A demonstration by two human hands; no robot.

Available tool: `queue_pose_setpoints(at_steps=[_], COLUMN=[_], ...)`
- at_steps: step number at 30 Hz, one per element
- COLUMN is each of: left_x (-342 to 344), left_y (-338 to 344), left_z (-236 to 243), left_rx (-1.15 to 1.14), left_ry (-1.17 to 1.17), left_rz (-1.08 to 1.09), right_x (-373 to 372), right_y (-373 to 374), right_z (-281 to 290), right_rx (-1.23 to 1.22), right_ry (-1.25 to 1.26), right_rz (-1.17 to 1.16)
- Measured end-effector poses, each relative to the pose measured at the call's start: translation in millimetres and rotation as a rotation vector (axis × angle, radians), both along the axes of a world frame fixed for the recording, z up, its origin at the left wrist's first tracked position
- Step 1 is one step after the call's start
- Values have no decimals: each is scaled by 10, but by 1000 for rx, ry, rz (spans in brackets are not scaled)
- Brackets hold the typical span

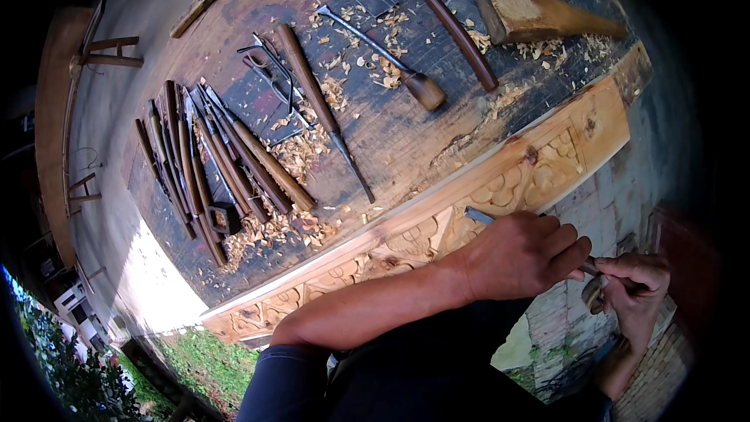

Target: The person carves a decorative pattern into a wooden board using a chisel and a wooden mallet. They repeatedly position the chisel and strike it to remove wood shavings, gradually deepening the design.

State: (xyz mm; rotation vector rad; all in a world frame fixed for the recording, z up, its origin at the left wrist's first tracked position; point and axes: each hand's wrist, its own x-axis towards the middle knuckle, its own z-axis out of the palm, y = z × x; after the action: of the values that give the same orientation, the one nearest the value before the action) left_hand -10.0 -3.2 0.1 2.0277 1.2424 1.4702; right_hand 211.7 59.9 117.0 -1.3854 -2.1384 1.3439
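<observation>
My left hand (525, 254) is closed in a fist around a carving chisel. The chisel's grey metal blade (479, 216) sticks out on the left over the carved wooden board (406, 244). My right hand (637, 281) is closed just right of the left fist, its thumb and fingers pressed together. A small rounded brownish object (594, 295) shows at its fingers; I cannot tell what it is. A thin dark piece between the two hands is partly hidden. The long board, carved with flower and leaf relief, lies along the near edge of the workbench.
Several wooden-handled chisels (234, 156) lie on the left of the workbench (391, 164) among wood shavings. A pair of glasses (269, 70), a long-handled chisel (312, 82), another chisel (391, 59) and a wooden mallet (539, 16) lie farther back. A wooden bench (58, 109) stands far left.
</observation>
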Motion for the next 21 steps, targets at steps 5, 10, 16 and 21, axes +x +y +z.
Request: queue_pose_setpoints(at_steps=[5, 10, 16, 21], left_x=[-15, -20, 31, 85], left_y=[-26, -4, 13, 67], left_z=[-6, 7, 1, -7], left_rx=[-30, -33, -76, -73], left_ry=[-40, -60, -73, -98], left_rz=[8, 46, 132, 219], right_x=[-68, -135, -174, -312], right_y=[-41, 74, 387, 689], right_z=[11, 95, -11, 22], right_rx=[-47, -110, -44, 105], right_ry=[-9, -57, 10, 8], right_rz=[-76, -105, 88, 344])
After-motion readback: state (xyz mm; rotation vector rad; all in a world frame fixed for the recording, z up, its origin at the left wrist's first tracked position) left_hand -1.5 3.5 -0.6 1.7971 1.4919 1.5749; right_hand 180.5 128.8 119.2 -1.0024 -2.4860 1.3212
